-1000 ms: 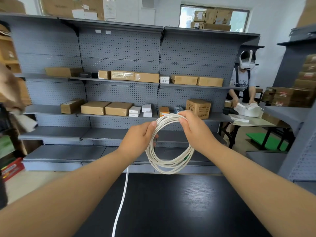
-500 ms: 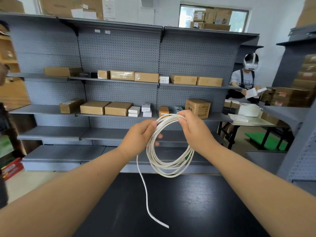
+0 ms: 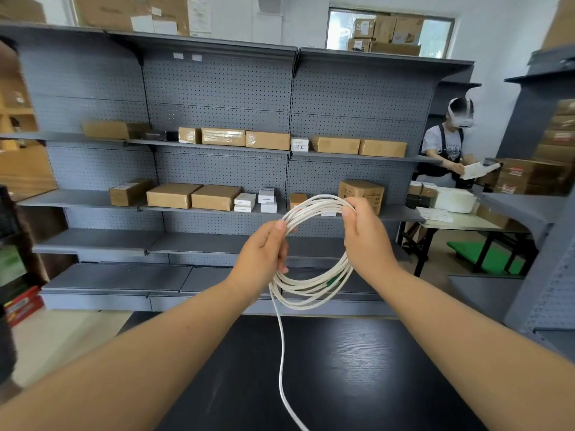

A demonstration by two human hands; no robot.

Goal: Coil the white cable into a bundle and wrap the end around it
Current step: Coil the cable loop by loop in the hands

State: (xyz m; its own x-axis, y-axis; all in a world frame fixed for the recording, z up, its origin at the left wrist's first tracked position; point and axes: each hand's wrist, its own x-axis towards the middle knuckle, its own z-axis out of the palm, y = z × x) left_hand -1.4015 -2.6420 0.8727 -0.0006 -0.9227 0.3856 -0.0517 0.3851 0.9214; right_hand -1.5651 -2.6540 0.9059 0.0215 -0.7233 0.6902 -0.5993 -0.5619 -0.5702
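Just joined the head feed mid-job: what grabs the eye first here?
The white cable coil is held up at centre frame between the left hand and right hand, both gripping its loops. Its loose tail hangs from the left side down over the black table. Behind stands grey pegboard shelving with cardboard boxes.

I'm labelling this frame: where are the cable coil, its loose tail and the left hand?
cable coil (image 3: pixel 306 293): head view, bottom loops.
loose tail (image 3: pixel 282 362): head view, hanging mid-strand.
left hand (image 3: pixel 261 256): head view, back of hand.

Grey pegboard shelving (image 3: pixel 217 98) bearing cardboard boxes (image 3: pixel 214 197) stands beyond the left hand (image 3: pixel 264 253). A black desk (image 3: pixel 357 368) lies below it.
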